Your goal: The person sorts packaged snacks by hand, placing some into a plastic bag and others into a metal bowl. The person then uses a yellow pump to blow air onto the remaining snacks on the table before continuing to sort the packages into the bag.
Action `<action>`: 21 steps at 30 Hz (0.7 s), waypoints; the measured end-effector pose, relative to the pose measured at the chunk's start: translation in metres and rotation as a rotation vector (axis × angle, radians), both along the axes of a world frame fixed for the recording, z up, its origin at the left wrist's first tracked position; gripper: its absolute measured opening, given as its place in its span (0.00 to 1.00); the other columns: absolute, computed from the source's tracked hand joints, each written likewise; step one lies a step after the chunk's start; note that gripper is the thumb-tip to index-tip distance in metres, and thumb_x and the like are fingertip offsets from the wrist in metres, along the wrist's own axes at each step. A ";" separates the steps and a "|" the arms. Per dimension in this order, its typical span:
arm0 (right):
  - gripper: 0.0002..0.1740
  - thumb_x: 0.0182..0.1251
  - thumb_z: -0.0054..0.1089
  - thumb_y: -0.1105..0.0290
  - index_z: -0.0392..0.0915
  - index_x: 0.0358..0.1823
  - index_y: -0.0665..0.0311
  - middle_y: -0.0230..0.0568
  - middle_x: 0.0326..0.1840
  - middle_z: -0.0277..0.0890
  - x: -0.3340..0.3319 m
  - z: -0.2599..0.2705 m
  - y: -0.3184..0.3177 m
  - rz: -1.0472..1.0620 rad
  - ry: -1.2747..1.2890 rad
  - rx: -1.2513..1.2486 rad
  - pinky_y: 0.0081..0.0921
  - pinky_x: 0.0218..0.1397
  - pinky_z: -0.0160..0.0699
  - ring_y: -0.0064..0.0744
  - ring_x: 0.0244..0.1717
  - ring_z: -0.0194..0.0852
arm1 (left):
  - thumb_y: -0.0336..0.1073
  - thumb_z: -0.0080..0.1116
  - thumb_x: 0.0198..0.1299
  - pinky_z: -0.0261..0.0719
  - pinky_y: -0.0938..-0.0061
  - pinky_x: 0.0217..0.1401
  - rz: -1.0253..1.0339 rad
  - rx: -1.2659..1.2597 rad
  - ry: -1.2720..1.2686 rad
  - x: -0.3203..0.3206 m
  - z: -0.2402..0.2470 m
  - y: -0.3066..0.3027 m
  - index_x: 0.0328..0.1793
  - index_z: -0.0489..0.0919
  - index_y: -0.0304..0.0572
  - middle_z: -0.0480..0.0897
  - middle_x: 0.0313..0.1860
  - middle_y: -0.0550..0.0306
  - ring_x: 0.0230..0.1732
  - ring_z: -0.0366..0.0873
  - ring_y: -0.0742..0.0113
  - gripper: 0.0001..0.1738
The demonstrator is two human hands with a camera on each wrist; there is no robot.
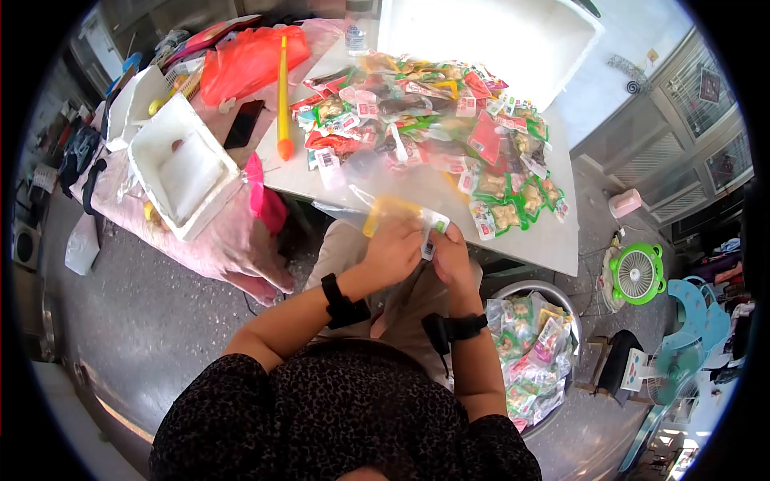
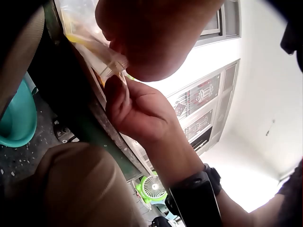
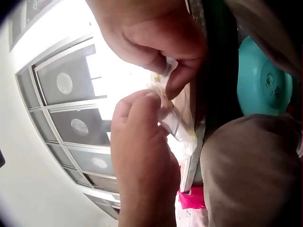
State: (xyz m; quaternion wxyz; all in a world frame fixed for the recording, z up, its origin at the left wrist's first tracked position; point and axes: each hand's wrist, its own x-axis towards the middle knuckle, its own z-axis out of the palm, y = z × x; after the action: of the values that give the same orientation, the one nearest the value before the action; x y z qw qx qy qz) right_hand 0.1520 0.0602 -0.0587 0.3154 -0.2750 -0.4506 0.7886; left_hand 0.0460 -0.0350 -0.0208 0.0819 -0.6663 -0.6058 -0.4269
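I see both hands meeting just off the near edge of the table (image 1: 553, 248), above the lap. The left hand (image 1: 393, 250) and the right hand (image 1: 451, 260) each pinch the same clear packet (image 1: 397, 210), fingers curled in, thumb pressed against forefinger. The packet (yellowish inside, with a white barcode label) sticks out beyond the fingertips toward the table, and its near edge is caught between the two grips. From the right wrist I see the right thumb and forefinger nipping one corner, and the left fingers closed on the plastic just beside them, almost touching. Beyond the grip, a heap (image 1: 433, 120) of bright packets covers the table. Below and to the right of the right hand stands a basin (image 1: 513, 289) holding more packets.
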 end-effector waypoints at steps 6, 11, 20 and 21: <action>0.15 0.59 0.40 0.75 0.66 0.48 0.66 0.39 0.40 0.72 -0.012 0.012 -0.003 -0.076 0.122 -0.168 0.26 0.43 0.72 0.31 0.38 0.72 | 0.27 0.53 0.41 0.71 0.65 0.38 -0.019 0.005 -0.101 0.001 -0.012 0.004 0.30 0.72 0.38 0.74 0.38 0.48 0.37 0.72 0.52 0.07; 0.11 0.57 0.43 0.73 0.68 0.42 0.65 0.36 0.29 0.72 0.007 0.006 0.025 0.063 -0.662 0.505 0.24 0.24 0.72 0.28 0.27 0.71 | 0.27 0.53 0.42 0.72 0.65 0.39 0.047 -0.127 -0.132 0.000 -0.010 -0.007 0.31 0.72 0.38 0.74 0.38 0.48 0.37 0.72 0.51 0.07; 0.08 0.61 0.43 0.73 0.64 0.42 0.59 0.33 0.35 0.70 -0.009 0.007 -0.002 -0.183 0.110 -0.443 0.20 0.21 0.68 0.25 0.29 0.70 | 0.28 0.52 0.40 0.72 0.66 0.35 0.164 -0.087 -0.029 -0.007 -0.002 -0.011 0.29 0.72 0.40 0.72 0.37 0.51 0.35 0.72 0.53 0.06; 0.08 0.61 0.43 0.73 0.63 0.42 0.59 0.33 0.36 0.70 -0.010 0.004 -0.004 -0.205 0.148 -0.446 0.21 0.23 0.69 0.25 0.30 0.70 | 0.28 0.52 0.40 0.72 0.66 0.35 0.190 -0.091 -0.012 -0.009 -0.005 -0.011 0.28 0.71 0.41 0.72 0.36 0.51 0.35 0.71 0.53 0.06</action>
State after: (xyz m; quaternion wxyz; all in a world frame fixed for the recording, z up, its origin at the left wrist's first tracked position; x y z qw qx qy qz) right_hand 0.1421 0.0563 -0.0544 0.3574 -0.3234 -0.2110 0.8504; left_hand 0.0374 -0.0462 -0.0257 0.0881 -0.6063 -0.6857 -0.3931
